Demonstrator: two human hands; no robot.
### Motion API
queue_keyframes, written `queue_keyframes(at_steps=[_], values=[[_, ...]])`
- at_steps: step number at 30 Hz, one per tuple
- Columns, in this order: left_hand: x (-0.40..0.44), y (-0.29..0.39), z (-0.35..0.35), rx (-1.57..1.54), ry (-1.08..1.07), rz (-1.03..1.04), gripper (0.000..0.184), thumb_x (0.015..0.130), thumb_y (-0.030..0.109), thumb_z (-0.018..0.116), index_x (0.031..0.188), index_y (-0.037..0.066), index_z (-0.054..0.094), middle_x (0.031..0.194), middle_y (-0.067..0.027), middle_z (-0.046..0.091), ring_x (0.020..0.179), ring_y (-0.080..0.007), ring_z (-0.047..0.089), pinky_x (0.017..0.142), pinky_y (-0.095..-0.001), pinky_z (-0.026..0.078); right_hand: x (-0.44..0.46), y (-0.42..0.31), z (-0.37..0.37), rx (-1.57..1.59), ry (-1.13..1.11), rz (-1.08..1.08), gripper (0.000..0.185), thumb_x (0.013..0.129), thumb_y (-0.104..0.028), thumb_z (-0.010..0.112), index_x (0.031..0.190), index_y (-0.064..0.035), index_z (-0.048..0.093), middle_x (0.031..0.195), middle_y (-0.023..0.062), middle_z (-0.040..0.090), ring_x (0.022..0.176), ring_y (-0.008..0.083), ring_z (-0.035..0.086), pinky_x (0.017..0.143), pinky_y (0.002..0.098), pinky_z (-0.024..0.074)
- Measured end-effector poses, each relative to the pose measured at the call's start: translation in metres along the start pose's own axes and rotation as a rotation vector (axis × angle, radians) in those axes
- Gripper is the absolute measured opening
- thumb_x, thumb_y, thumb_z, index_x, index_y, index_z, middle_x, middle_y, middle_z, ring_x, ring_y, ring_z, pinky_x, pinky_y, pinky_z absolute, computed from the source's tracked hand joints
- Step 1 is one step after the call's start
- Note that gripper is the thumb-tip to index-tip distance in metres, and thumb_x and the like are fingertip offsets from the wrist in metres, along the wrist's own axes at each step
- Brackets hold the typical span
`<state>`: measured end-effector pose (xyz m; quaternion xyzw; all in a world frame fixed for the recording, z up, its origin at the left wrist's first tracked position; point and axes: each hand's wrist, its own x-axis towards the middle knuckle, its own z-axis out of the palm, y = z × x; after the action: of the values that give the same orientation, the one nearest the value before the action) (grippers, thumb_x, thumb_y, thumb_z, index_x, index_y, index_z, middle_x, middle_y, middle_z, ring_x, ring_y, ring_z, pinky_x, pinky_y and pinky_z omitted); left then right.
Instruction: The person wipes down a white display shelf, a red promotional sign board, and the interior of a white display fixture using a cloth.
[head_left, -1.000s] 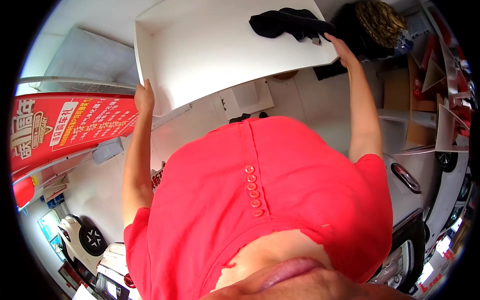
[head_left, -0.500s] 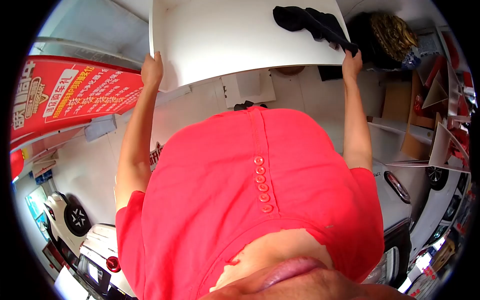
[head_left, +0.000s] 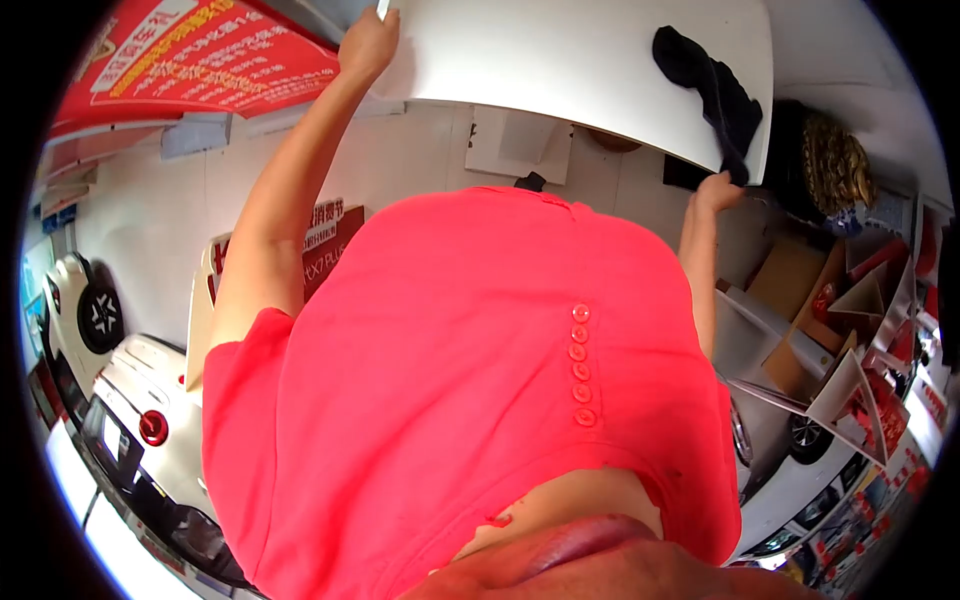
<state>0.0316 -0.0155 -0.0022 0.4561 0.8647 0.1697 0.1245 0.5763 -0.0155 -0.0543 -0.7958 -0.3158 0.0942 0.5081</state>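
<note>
A large white board with raised side edges spans the top of the view. My left hand is closed round its left edge near the corner. At the board's near right corner is my right hand, fingers closed on the edge, with the end of a black cloth touching it. The rest of the cloth lies bunched on the board's right part.
A red banner with writing is at the upper left. Open cardboard boxes stand at the right, below a gold-and-black bundle. White cars are at both sides. A white box stands on the floor.
The board has shifted right in view and tilted, its left side rising and its right side dropping. Both hands have moved with it. The black cloth has slid toward my right hand.
</note>
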Motion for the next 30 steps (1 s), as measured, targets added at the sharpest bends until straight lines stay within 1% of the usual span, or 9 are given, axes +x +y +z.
queue_keyframes(at_steps=[1, 2, 5, 7, 10, 14, 18, 22, 30], values=[[-0.001, 0.002, 0.000, -0.012, -0.003, -0.025, 0.057, 0.096, 0.049, 0.043, 0.115, -0.002, 0.060, 0.102, -0.0315, 0.063, 0.101, -0.0475, 0.060, 0.088, -0.0515, 0.047, -0.013, -0.001, 0.004, 0.034, -0.056, 0.028, 0.038, 0.090, -0.010, 0.049, 0.119, 0.0134, 0.050, 0.122, 0.0319, 0.055, 0.110, 0.0408, 0.057, 0.094, 0.0441, 0.0438], [-0.001, 0.003, 0.002, -0.017, -0.003, -0.047, 0.057, 0.096, 0.049, 0.043, 0.115, -0.002, 0.060, 0.102, -0.0315, 0.063, 0.101, -0.0475, 0.060, 0.088, -0.0515, 0.047, -0.027, -0.001, 0.010, -0.045, -0.052, 0.055, 0.046, 0.094, -0.010, 0.048, 0.133, 0.0123, 0.038, 0.131, 0.0306, 0.049, 0.114, 0.0428, 0.054, 0.100, 0.0417, 0.0404], [-0.001, 0.000, 0.007, -0.040, 0.047, 0.010, 0.057, 0.095, 0.048, 0.044, 0.111, -0.003, 0.062, 0.097, -0.0304, 0.065, 0.096, -0.0469, 0.062, 0.085, -0.0524, 0.049, -0.056, -0.007, 0.026, 0.066, -0.109, 0.076, 0.040, 0.095, -0.011, 0.048, 0.127, 0.0122, 0.042, 0.125, 0.0267, 0.053, 0.109, 0.0377, 0.057, 0.094, 0.0397, 0.0462], [0.001, 0.001, 0.008, -0.049, 0.031, 0.002, 0.057, 0.094, 0.049, 0.044, 0.112, -0.003, 0.061, 0.098, -0.0304, 0.065, 0.097, -0.0468, 0.062, 0.086, -0.0523, 0.048, -0.073, -0.023, 0.035, 0.568, -0.212, 0.498, 0.035, 0.096, -0.012, 0.046, 0.123, 0.0116, 0.044, 0.118, 0.0207, 0.055, 0.104, 0.0306, 0.058, 0.088, 0.0394, 0.0520], [-0.004, 0.006, 0.002, -0.087, 0.006, -0.014, 0.058, 0.094, 0.051, 0.043, 0.114, -0.001, 0.060, 0.102, -0.0303, 0.064, 0.100, -0.0465, 0.061, 0.088, -0.0520, 0.047, -0.111, -0.040, 0.048, 0.693, -0.308, 0.601, 0.033, 0.097, -0.014, 0.045, 0.120, 0.0098, 0.044, 0.115, 0.0166, 0.054, 0.102, 0.0266, 0.058, 0.085, 0.0400, 0.0554], [-0.012, 0.014, -0.009, -0.174, -0.031, -0.052, 0.061, 0.094, 0.055, 0.040, 0.118, 0.001, 0.057, 0.110, -0.0298, 0.062, 0.105, -0.0462, 0.059, 0.091, -0.0515, 0.046, -0.184, -0.077, 0.063, 0.770, -0.465, 0.738, 0.032, 0.099, -0.014, 0.043, 0.126, 0.0038, 0.041, 0.123, 0.0175, 0.050, 0.111, 0.0375, 0.056, 0.096, 0.0493, 0.0505], [-0.010, 0.010, -0.005, -0.317, -0.061, -0.061, 0.062, 0.096, 0.055, 0.035, 0.119, 0.001, 0.056, 0.113, -0.0296, 0.061, 0.108, -0.0463, 0.057, 0.093, -0.0510, 0.045, -0.240, -0.103, 0.085, 0.765, -0.633, 0.901, 0.035, 0.100, -0.016, 0.041, 0.130, 0.0020, 0.036, 0.129, 0.0193, 0.045, 0.118, 0.0399, 0.049, 0.102, 0.0530, 0.0451], [-0.011, 0.011, -0.009, -0.362, -0.072, -0.039, 0.061, 0.097, 0.053, 0.034, 0.117, 0.001, 0.058, 0.112, -0.0299, 0.061, 0.108, -0.0461, 0.057, 0.094, -0.0515, 0.044, -0.289, -0.135, 0.102, 0.815, -0.735, 1.076, 0.039, 0.102, -0.020, 0.038, 0.133, 0.0026, 0.033, 0.133, 0.0238, 0.041, 0.123, 0.0443, 0.045, 0.105, 0.0541, 0.0411], [-0.011, 0.012, -0.009, -0.448, -0.070, -0.036, 0.057, 0.097, 0.048, 0.039, 0.113, -0.003, 0.060, 0.109, -0.0337, 0.060, 0.105, -0.0490, 0.057, 0.092, -0.0510, 0.044, -0.335, -0.167, 0.117, 0.686, -1.329, 1.318, 0.051, 0.104, -0.030, 0.032, 0.139, 0.0066, 0.025, 0.140, 0.0276, 0.038, 0.128, 0.0422, 0.043, 0.107, 0.0492, 0.0400]])
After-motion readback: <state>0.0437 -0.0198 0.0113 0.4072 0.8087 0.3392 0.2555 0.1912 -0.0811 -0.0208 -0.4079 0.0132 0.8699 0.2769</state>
